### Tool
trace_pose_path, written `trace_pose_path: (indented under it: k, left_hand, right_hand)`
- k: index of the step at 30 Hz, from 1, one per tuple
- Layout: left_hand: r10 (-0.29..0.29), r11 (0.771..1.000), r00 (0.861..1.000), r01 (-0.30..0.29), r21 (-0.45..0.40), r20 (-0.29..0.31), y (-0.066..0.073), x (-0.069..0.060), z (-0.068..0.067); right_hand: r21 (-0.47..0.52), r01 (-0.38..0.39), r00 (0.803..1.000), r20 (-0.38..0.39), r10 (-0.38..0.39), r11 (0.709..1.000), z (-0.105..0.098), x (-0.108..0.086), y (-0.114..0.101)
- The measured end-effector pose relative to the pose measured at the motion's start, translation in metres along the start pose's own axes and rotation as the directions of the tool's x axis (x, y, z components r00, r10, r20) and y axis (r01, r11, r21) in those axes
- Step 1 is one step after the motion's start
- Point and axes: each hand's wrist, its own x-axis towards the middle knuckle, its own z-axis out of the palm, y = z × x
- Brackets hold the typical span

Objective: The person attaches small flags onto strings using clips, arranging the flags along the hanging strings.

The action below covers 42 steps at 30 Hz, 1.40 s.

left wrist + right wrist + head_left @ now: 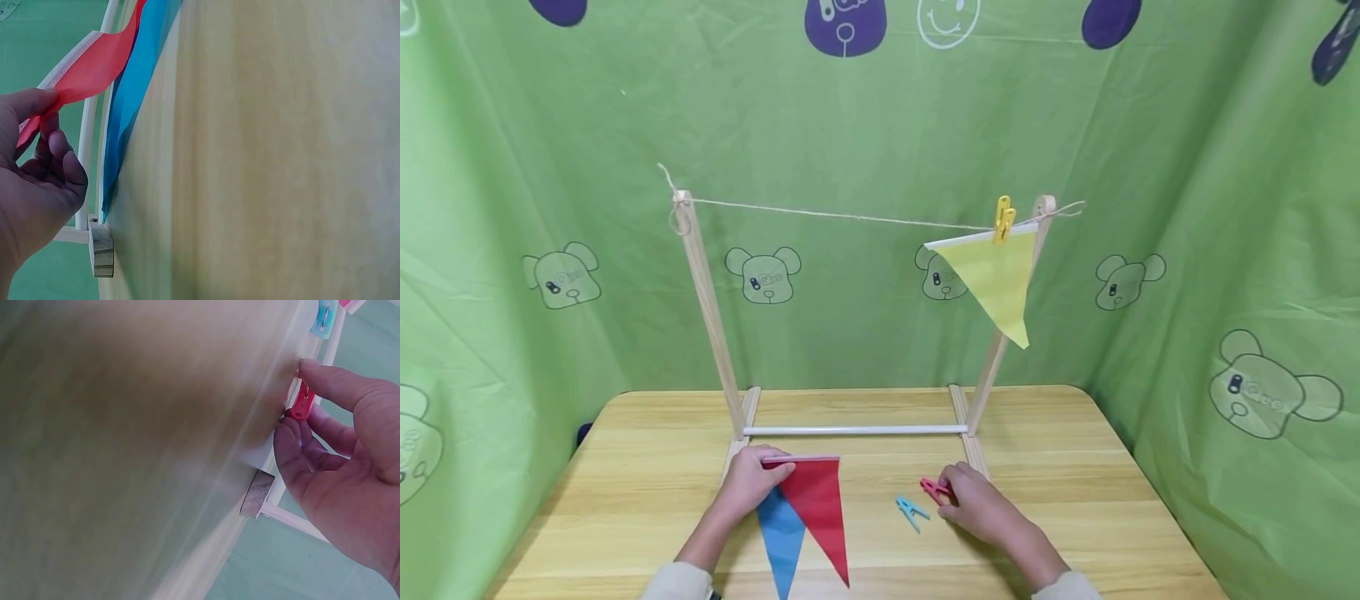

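Note:
In the head view my left hand (pixel 752 482) pinches the white-edged top of a red triangular pennant (pixel 816 500) between thumb and fingers. A blue pennant (pixel 782 533) lies on the table, partly covered by the red one. Over to the right, my right hand (pixel 981 502) has its thumb and fingers curled about a red clothespin (pixel 304 403) at the tabletop. Just left of that lies a light blue clothespin (pixel 912 512). A yellow pennant (pixel 992 275) hangs near the right end of a string (pixel 820 212), held by a yellow clothespin (pixel 1003 219).
The string is tied between two wooden posts, the left post (pixel 707 308) and the right post (pixel 988 379). A white rod (pixel 857 430) joins them low down. The wooden table (pixel 1060 467) ends at a green curtain (pixel 850 333) behind the frame.

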Motion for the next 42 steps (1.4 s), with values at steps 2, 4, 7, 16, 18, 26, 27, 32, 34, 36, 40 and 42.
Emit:
trace_pose_path:
  k: [2, 4, 7, 16, 18, 26, 27, 32, 34, 36, 40, 42]
  left_hand:
    - [-0.013, 1.000, 1.000, 0.013, -0.015, -0.003, 0.000, 0.000, 0.000]
    - [-0.014, 1.000, 1.000, 0.014, -0.020, -0.007, 0.000, 0.000, 0.000]
    - [-0.012, 1.000, 1.000, 0.012, -0.027, -0.014, 0.000, 0.000, 0.000]
    - [-0.002, 0.994, 0.999, -0.003, -0.108, -0.044, 0.003, 0.000, 0.003]
    - [-0.009, 0.992, 0.999, 0.003, -0.127, -0.052, 0.004, -0.001, 0.002]
    - [-0.035, 0.990, 0.996, 0.023, -0.138, -0.086, 0.009, -0.001, 0.000]
    - [-0.043, 0.989, 0.995, 0.031, -0.143, -0.088, 0.010, -0.001, 0.000]
    - [-0.035, 0.986, 0.994, 0.018, -0.164, -0.102, 0.015, 0.000, -0.001]
    - [-0.039, 0.981, 0.994, 0.018, -0.194, -0.105, 0.018, 0.000, -0.001]
    - [-0.044, 0.975, 0.993, 0.018, -0.223, -0.110, 0.020, 0.001, -0.001]
    - [-0.048, 0.964, 0.991, 0.014, -0.265, -0.123, 0.024, 0.004, -0.002]
    - [-0.042, 0.960, 0.990, 0.004, -0.278, -0.132, 0.026, 0.005, -0.002]
  right_hand:
    - [0.010, -0.002, 1.000, 0.000, 0.002, 1.000, -0.001, 0.000, -0.001]
    - [0.024, -0.004, 1.000, -0.001, 0.004, 1.000, -0.003, 0.000, -0.003]
    - [0.042, -0.009, 1.000, -0.008, 0.009, 0.999, -0.005, 0.000, -0.005]
    - [0.076, -0.021, 0.999, -0.025, 0.022, 0.997, -0.005, 0.004, -0.002]
    - [0.096, -0.027, 0.999, -0.029, 0.030, 0.995, -0.006, 0.004, -0.003]
    - [0.156, -0.048, 0.996, -0.067, 0.060, 0.987, -0.013, 0.004, -0.006]
    - [0.159, -0.048, 0.995, -0.078, 0.061, 0.986, -0.013, 0.005, -0.006]
    - [0.171, -0.040, 0.987, -0.144, 0.066, 0.984, -0.016, 0.007, -0.005]
    - [0.177, -0.046, 0.983, -0.166, 0.076, 0.983, -0.017, 0.009, -0.005]
    - [0.190, -0.053, 0.980, -0.181, 0.088, 0.980, -0.018, 0.011, -0.004]
    - [0.231, -0.043, 0.975, -0.203, 0.092, 0.972, -0.021, 0.013, -0.003]
    - [0.248, -0.027, 0.972, -0.218, 0.083, 0.968, -0.022, 0.014, -0.002]
